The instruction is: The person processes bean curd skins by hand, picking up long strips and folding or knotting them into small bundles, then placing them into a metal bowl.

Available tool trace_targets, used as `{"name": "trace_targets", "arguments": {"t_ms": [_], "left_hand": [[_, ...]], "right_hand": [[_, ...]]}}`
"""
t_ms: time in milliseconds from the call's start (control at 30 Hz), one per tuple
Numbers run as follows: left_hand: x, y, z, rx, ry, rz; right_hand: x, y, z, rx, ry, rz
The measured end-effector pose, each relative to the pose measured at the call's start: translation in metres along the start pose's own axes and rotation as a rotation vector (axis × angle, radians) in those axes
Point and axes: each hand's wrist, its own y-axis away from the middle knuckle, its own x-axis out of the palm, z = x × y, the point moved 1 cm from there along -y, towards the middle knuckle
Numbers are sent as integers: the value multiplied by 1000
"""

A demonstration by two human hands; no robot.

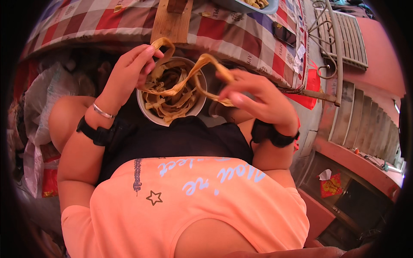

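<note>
A long tan strip of dried plant material (180,86) runs in loops between my hands, above a white bucket (204,96). My left hand (130,67) pinches it between thumb and fingers over the bucket's upper left rim. To the right of the bucket, my right hand (259,96) holds another stretch of the same strip, its fingertips slightly blurred. More curled tan strips (169,109) fill the bucket, which stands between my knees. Part of the bucket's near side is hidden by my dark shorts (180,142).
Beyond the bucket is a table with a checked cloth (219,29). On it lie a wooden board (171,27), a light blue basin (269,8) holding tan pieces, and a black box (284,33). Plastic bags (48,96) sit at left; a metal frame (338,64) stands at right.
</note>
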Motion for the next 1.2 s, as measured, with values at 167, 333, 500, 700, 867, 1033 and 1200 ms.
{"name": "trace_targets", "arguments": {"t_ms": [167,333,500,700,867,1033,1200], "left_hand": [[21,31,-12,409,-297,286],[31,42,-3,279,-872,955],[-6,34,22,199,-1263,831],[-14,28,25,391,-1080,684],[27,14,-5,199,99,351],[27,23,-11,92,76,372],[32,25,-14,-14,122,488]], "right_hand": [[51,-37,-20,318,-559,-215],[54,-58,-36,205,-1535,-226],[29,-47,-29,101,-1342,-538],[44,-52,5,24,-817,-596],[102,-49,7,66,-426,-119],[84,-49,0,-76,-100,-12],[54,-55,-1,-106,-493,-102]]}}
